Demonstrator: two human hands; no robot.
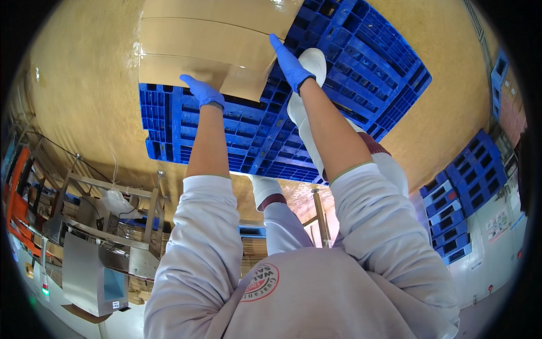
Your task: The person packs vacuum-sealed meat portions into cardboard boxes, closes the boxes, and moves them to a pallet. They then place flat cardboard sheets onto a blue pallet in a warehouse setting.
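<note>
A large brown cardboard box (203, 40) with a shiny surface and crosswise seams lies over the far left part of a blue plastic pallet (254, 140). My left hand (204, 91), in a blue glove, is at the box's near face, low by the edge, with a shadow beside it. Along the right side of the box lies my right hand (292, 63), also gloved in blue, its fingers straight and pointing away from me. The palms are hidden, so a firm grip cannot be made out. One white boot (314, 63) is on the pallet, beyond my right wrist.
Another white boot (266, 188) is behind the pallet's near edge. A metal machine frame (114, 229) stands at left, near an orange frame (17, 190). Stacked blue pallets (449, 216) are at right by a white wall (487, 254). Brown flooring (84, 106) surrounds the pallet.
</note>
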